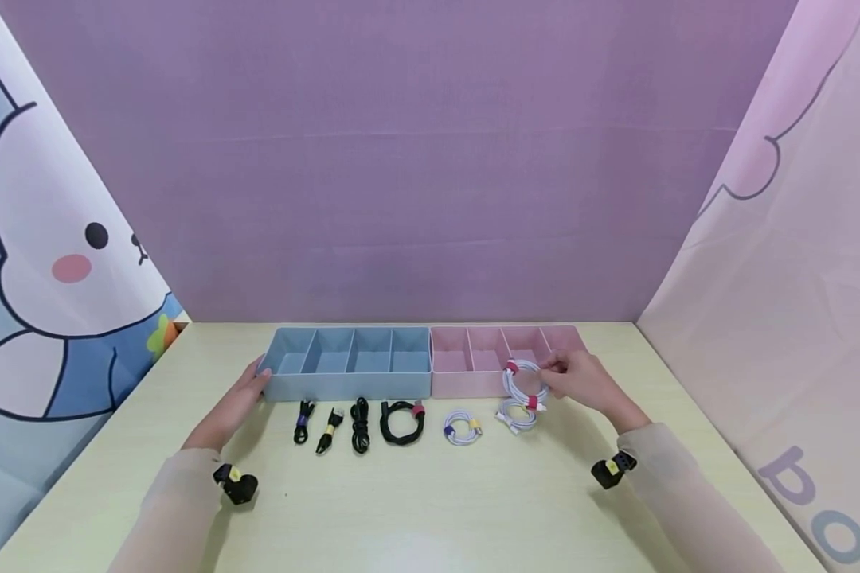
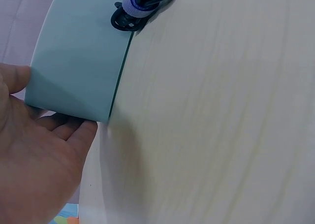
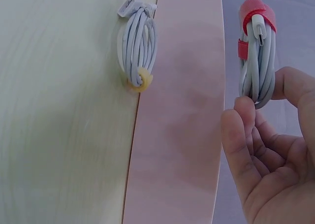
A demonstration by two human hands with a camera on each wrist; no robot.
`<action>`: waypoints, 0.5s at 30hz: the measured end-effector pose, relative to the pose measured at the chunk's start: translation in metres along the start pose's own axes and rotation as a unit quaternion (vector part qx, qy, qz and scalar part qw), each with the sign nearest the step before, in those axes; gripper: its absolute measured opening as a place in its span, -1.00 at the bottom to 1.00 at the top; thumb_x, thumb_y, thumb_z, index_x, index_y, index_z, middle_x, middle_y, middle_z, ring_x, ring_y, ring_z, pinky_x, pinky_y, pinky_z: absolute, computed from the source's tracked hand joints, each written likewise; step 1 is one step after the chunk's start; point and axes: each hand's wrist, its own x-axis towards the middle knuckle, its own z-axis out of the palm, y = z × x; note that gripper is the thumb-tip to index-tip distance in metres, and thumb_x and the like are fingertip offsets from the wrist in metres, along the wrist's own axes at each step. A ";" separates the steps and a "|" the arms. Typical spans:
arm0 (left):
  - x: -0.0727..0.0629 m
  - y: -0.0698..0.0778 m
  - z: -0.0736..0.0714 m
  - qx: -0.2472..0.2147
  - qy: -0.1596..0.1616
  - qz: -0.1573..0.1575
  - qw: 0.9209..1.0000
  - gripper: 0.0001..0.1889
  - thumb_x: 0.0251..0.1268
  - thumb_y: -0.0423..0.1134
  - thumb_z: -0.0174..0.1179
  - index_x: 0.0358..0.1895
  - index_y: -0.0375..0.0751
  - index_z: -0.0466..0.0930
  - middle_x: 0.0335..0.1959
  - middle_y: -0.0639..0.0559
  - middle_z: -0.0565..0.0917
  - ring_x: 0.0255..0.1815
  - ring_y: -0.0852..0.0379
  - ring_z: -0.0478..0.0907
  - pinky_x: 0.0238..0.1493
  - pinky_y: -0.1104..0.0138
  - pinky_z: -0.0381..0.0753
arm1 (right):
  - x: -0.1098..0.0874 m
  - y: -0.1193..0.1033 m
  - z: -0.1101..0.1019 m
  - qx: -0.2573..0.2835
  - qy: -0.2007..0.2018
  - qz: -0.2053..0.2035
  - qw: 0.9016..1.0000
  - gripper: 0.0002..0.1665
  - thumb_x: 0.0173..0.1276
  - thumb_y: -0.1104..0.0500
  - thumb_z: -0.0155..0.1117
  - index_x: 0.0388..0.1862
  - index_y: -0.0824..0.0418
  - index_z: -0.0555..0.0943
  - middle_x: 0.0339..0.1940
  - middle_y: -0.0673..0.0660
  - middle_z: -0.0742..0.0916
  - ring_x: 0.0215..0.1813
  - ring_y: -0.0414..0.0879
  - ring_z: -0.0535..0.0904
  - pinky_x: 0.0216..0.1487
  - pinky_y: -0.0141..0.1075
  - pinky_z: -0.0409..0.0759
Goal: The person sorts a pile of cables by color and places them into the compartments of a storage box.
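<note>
My right hand (image 1: 580, 382) pinches a coiled white charging cable (image 1: 507, 390) with red ties, held up in front of the pink compartment box (image 1: 466, 386). In the right wrist view, thumb and fingertips meet at one end of the coil (image 3: 258, 61), and its USB-C plug shows beside the red tie. Behind it on the table lies another coiled white cable (image 3: 138, 47) with a yellow tie. My left hand (image 1: 232, 402) grips the left end of the blue compartment box (image 1: 347, 387), thumb at its upper rim and fingers along the end wall (image 2: 74, 81).
In front of the blue box lie several bundled black cables: one with a purple tie (image 1: 302, 422), one with a yellow tie (image 1: 329, 432), a plain one (image 1: 360, 426) and a ring with a red tie (image 1: 403, 439). Another white coil (image 1: 462, 442) lies before the pink box. A purple curtain (image 1: 416, 159) hangs behind.
</note>
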 end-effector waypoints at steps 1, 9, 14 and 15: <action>0.000 0.000 0.000 -0.001 0.000 -0.001 1.000 -0.25 0.64 0.18 -0.46 0.61 -0.10 -0.55 0.60 -0.32 -0.42 0.56 -0.40 -0.47 0.42 -0.38 -0.32 | 0.001 -0.001 0.001 0.002 0.002 0.003 1.000 -0.77 0.36 0.23 0.30 -0.15 0.39 0.70 -0.45 0.07 0.71 -0.46 -0.12 0.60 -0.40 -0.32 0.66; -0.001 0.000 0.001 -0.003 0.002 0.009 1.000 -0.26 0.66 0.15 -0.46 0.61 -0.13 -0.54 0.60 -0.33 -0.42 0.56 -0.40 -0.48 0.42 -0.38 -0.33 | 0.006 -0.008 0.006 0.001 0.030 -0.007 1.000 -0.81 0.33 0.19 0.34 -0.23 0.33 0.70 -0.49 0.04 0.67 -0.46 -0.16 0.53 -0.49 -0.38 0.57; -0.001 0.000 0.000 -0.003 0.001 0.011 1.000 -0.26 0.66 0.15 -0.46 0.60 -0.14 -0.55 0.60 -0.32 -0.43 0.56 -0.40 -0.49 0.43 -0.38 -0.34 | 0.010 -0.009 0.009 -0.003 0.043 -0.007 0.999 -0.80 0.32 0.20 0.33 -0.21 0.35 0.70 -0.46 0.05 0.69 -0.44 -0.16 0.52 -0.48 -0.39 0.52; -0.001 0.000 0.000 -0.003 0.002 0.010 1.000 -0.26 0.66 0.15 -0.46 0.60 -0.13 -0.55 0.60 -0.32 -0.43 0.56 -0.39 -0.49 0.43 -0.37 -0.34 | 0.011 -0.010 0.010 -0.007 0.046 -0.005 0.999 -0.80 0.31 0.20 0.32 -0.22 0.34 0.70 -0.46 0.05 0.69 -0.44 -0.16 0.52 -0.47 -0.38 0.51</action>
